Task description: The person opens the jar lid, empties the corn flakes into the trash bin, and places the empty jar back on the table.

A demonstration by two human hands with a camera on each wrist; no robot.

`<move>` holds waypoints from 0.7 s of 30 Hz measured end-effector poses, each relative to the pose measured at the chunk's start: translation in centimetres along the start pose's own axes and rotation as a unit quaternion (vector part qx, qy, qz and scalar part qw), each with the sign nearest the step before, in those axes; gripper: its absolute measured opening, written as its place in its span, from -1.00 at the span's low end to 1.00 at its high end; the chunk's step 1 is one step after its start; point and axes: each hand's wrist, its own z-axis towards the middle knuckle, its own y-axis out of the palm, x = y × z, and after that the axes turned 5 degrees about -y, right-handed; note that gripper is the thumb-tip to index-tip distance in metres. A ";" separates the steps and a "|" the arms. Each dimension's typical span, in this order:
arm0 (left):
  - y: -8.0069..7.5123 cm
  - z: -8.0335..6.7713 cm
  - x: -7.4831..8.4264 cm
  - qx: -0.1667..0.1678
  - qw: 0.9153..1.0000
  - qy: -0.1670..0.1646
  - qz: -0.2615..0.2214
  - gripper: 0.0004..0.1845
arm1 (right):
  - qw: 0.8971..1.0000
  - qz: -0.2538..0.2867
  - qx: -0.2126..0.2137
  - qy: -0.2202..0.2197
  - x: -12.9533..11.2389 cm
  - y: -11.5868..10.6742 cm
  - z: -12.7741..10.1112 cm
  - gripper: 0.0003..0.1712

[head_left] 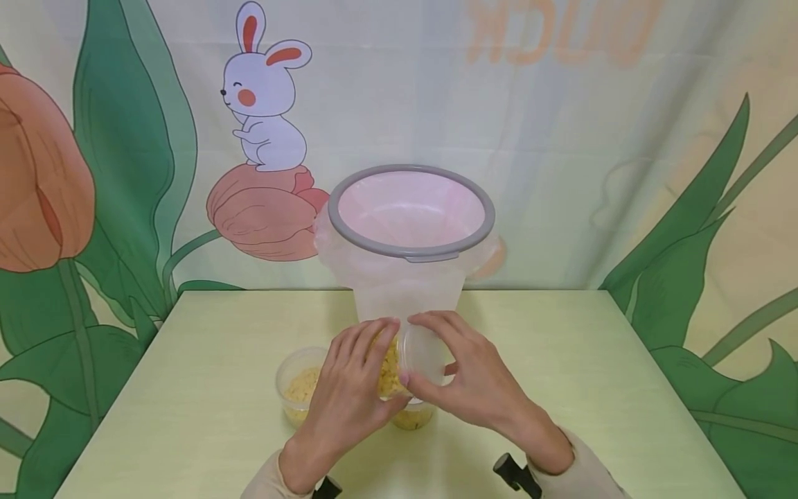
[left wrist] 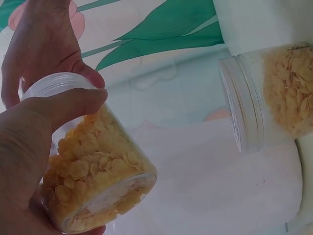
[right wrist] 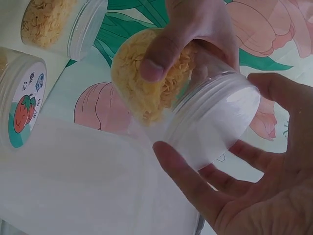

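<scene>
My left hand (head_left: 350,380) grips a clear plastic jar (left wrist: 100,166) of yellow flakes round its side, tilted so its top faces right in the head view. On the mouth of that jar sits a whitish translucent lid (right wrist: 222,122). Fingers and thumb of my right hand (head_left: 476,371) hold the lid by its rim. A second jar (head_left: 301,391) with pale flakes stands left of my left hand, partly behind it. Below the held jar shows another jar (head_left: 414,417), mostly hidden by the hands; in the right wrist view one jar's lid (right wrist: 28,103) bears a strawberry label.
Just beyond the hands stands a pale bin (head_left: 408,294) with a grey rim ring (head_left: 411,249) and a pinkish liner bag over its edge. The light green table (head_left: 548,360) ends at a printed cloth backdrop (head_left: 399,104).
</scene>
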 end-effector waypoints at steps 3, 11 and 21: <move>0.0 0.0 0.0 -0.001 1.000 -0.002 -0.002 0.03 | 0.999 -0.009 -0.002 -0.032 0.1 -0.1 -0.1 -0.32; -0.1 0.1 0.1 -0.005 1.000 -0.008 -0.004 0.04 | 0.994 -0.045 -0.010 -0.095 0.3 -0.4 0.0 -0.30; -0.4 0.1 -0.1 -0.013 0.999 -0.014 -0.027 0.11 | 0.975 -0.070 -0.032 -0.209 1.0 -1.0 0.0 -0.24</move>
